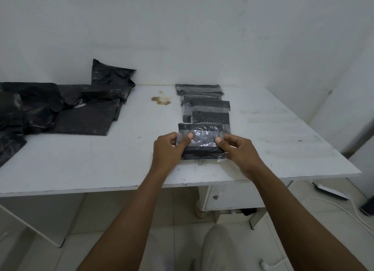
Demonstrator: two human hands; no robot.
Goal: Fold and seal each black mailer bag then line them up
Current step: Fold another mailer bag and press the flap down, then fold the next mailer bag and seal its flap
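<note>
Both hands pinch one folded black bag (pixel 201 143) over the worktop (pixel 101 159): left hand (pixel 170 149) at its left edge, right hand (pixel 236 151) at its right, nearest in a row of sealed bags (pixel 206 107).

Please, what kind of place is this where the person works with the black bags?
Probably a small, improvised packing corner, perhaps in a home or back room: a worn white table against bare white walls, a pile of unfolded black mailer bags, and a row of folded, sealed bags.
</note>
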